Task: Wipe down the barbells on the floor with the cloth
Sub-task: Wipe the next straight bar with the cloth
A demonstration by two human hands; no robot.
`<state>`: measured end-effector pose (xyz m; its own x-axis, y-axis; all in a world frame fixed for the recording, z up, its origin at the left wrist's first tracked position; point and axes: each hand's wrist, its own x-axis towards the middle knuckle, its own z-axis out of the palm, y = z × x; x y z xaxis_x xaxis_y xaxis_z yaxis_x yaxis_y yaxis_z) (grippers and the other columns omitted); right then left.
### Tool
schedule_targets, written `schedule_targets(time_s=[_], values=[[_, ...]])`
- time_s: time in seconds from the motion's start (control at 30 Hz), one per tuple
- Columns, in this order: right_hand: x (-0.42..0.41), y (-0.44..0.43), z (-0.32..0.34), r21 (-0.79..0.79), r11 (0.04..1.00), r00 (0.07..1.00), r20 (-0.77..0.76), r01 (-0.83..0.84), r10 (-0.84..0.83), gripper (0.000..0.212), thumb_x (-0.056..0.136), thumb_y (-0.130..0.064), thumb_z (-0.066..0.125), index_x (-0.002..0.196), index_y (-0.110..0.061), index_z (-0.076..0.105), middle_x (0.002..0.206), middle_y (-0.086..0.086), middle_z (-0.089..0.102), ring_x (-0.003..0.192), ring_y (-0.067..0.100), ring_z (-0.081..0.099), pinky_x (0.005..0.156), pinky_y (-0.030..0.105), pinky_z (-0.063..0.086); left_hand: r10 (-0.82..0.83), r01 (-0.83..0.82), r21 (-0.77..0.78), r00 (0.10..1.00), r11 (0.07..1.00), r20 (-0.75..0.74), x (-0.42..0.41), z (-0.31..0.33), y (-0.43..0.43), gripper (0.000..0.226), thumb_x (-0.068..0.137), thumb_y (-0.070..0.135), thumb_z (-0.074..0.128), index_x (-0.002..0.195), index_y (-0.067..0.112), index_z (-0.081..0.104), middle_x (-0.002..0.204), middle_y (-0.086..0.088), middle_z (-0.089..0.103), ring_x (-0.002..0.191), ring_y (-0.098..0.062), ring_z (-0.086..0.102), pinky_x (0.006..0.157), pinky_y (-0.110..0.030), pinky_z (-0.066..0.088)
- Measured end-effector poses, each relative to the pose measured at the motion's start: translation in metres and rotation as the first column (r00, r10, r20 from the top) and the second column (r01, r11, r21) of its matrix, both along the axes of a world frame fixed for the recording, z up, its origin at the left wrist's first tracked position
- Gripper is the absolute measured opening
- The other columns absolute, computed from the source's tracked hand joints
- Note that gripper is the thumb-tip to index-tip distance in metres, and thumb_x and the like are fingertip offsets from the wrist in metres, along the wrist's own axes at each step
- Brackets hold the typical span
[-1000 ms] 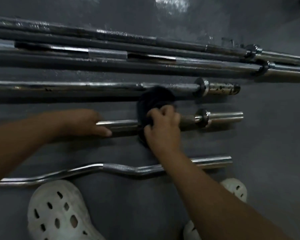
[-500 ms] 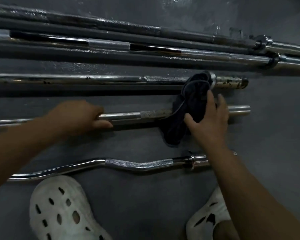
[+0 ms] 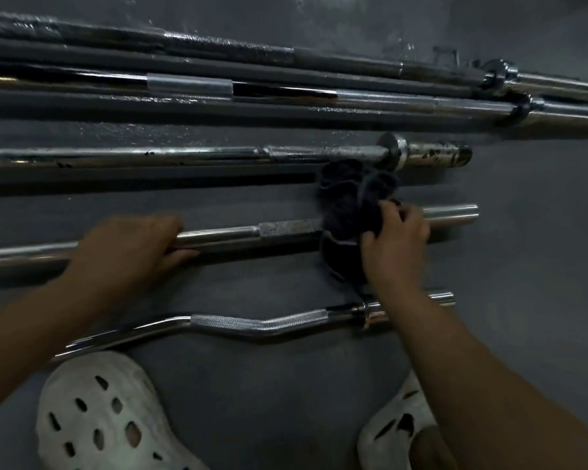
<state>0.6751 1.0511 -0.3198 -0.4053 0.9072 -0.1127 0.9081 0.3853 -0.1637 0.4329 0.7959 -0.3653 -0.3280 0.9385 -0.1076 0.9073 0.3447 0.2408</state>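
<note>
Several barbells lie side by side on the grey floor. My left hand (image 3: 129, 242) grips the shaft of a short straight chrome bar (image 3: 286, 228). A dark cloth (image 3: 347, 205) is bunched over that bar near its right collar, and my right hand (image 3: 394, 239) grips the cloth around the bar. The bar's sleeve end (image 3: 455, 213) sticks out to the right of my fingers. Just behind lies a rust-spotted bar (image 3: 184, 156), with the cloth's top touching near its collar. A curl bar (image 3: 252, 323) lies nearest me.
Two long bars (image 3: 353, 96) lie at the back, their sleeves running off the right edge. My feet in white perforated clogs (image 3: 102, 418) stand just below the curl bar. Bare grey floor (image 3: 540, 266) stretches to the right of the bar ends.
My right hand slid the cloth rightward along the short bar to the collar, then pulled back slightly left and now bunches the cloth. My left hand keeps its hold on the shaft.
</note>
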Motion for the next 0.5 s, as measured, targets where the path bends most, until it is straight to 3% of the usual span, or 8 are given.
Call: schedule_targets(time_s=[0.07, 0.13, 0.17, 0.23, 0.3, 0.33, 0.4, 0.5], values=[[-0.005, -0.028, -0.008, -0.058, 0.995, 0.996, 0.008, 0.087, -0.087, 0.056, 0.081, -0.018, 0.067, 0.135, -0.017, 0.051, 0.132, 0.02, 0.043, 0.111, 0.043, 0.05, 0.093, 0.045, 0.045, 0.051, -0.011, -0.251, 0.987, 0.968, 0.151, -0.013, -0.004, 0.008, 0.073, 0.068, 0.092, 0.024, 0.087, 0.027, 0.052, 0.085, 0.001, 0.067, 0.075, -0.022, 0.065, 0.061, -0.031, 0.048], [-0.009, -0.026, -0.001, -0.19, 0.981, 0.999, -0.015, 0.029, -0.032, 0.055, 0.083, -0.024, 0.066, 0.134, -0.021, 0.049, 0.131, 0.018, 0.043, 0.106, 0.042, 0.054, 0.09, 0.044, 0.047, 0.115, 0.103, -0.439, 0.89, 0.892, 0.442, -0.03, -0.002, 0.025, 0.1, 0.047, 0.106, 0.018, 0.096, 0.03, 0.061, 0.091, 0.006, 0.067, 0.08, -0.01, 0.063, 0.075, -0.031, 0.052], [-0.009, -0.011, 0.006, -0.225, 0.974, 1.0, -0.001, -0.031, 0.031, 0.052, 0.083, -0.026, 0.066, 0.133, -0.023, 0.05, 0.129, 0.017, 0.044, 0.106, 0.041, 0.055, 0.09, 0.043, 0.048, 0.144, 0.125, -0.466, 0.854, 0.876, 0.5, -0.036, 0.001, 0.032, 0.108, 0.039, 0.109, 0.018, 0.098, 0.031, 0.064, 0.092, 0.009, 0.067, 0.081, -0.007, 0.063, 0.078, -0.03, 0.051], [0.002, 0.024, 0.017, -0.193, 0.979, 0.995, 0.048, -0.073, 0.084, 0.047, 0.085, -0.027, 0.065, 0.131, -0.023, 0.054, 0.125, 0.016, 0.046, 0.107, 0.041, 0.055, 0.088, 0.044, 0.049, 0.098, 0.08, -0.417, 0.916, 0.906, 0.389, -0.035, 0.004, 0.028, 0.1, 0.047, 0.106, 0.017, 0.096, 0.032, 0.063, 0.089, 0.008, 0.067, 0.08, -0.009, 0.063, 0.072, -0.029, 0.05], [0.013, 0.033, 0.014, -0.075, 0.994, 0.995, 0.07, 0.076, -0.071, 0.049, 0.085, -0.023, 0.062, 0.134, -0.022, 0.052, 0.127, 0.018, 0.045, 0.109, 0.043, 0.053, 0.09, 0.046, 0.047, 0.003, 0.008, -0.216, 0.999, 0.976, 0.05, -0.016, 0.003, 0.01, 0.073, 0.068, 0.09, 0.022, 0.086, 0.027, 0.054, 0.084, 0.002, 0.067, 0.076, -0.022, 0.066, 0.061, -0.03, 0.048], [0.011, 0.017, 0.008, -0.065, 0.985, 0.987, 0.022, 0.158, -0.157, 0.053, 0.085, -0.022, 0.062, 0.137, -0.022, 0.049, 0.131, 0.02, 0.043, 0.11, 0.044, 0.053, 0.093, 0.047, 0.047, 0.0, -0.002, -0.117, 1.0, 0.993, -0.021, -0.004, 0.005, 0.004, 0.065, 0.072, 0.084, 0.025, 0.081, 0.026, 0.05, 0.081, -0.001, 0.067, 0.073, -0.025, 0.067, 0.057, -0.031, 0.047], [-0.005, -0.033, -0.005, -0.165, 0.944, 0.945, -0.113, 0.287, -0.307, 0.06, 0.085, -0.021, 0.061, 0.142, -0.022, 0.043, 0.138, 0.02, 0.04, 0.114, 0.043, 0.052, 0.098, 0.048, 0.047, 0.029, -0.024, -0.2, 0.999, 0.98, 0.02, -0.005, 0.006, 0.009, 0.065, 0.071, 0.088, 0.026, 0.081, 0.026, 0.046, 0.082, 0.0, 0.066, 0.075, -0.025, 0.066, 0.059, -0.03, 0.044], [-0.018, -0.05, 0.004, -0.336, 0.932, 0.964, -0.171, 0.138, -0.204, 0.057, 0.085, -0.023, 0.063, 0.139, -0.023, 0.046, 0.132, 0.016, 0.048, 0.113, 0.037, 0.053, 0.099, 0.042, 0.046, 0.122, 0.118, -0.489, 0.894, 0.864, 0.431, -0.032, 0.002, 0.027, 0.096, 0.046, 0.106, 0.023, 0.082, 0.025, 0.058, 0.08, 0.007, 0.063, 0.074, -0.013, 0.061, 0.066, -0.028, 0.044]])
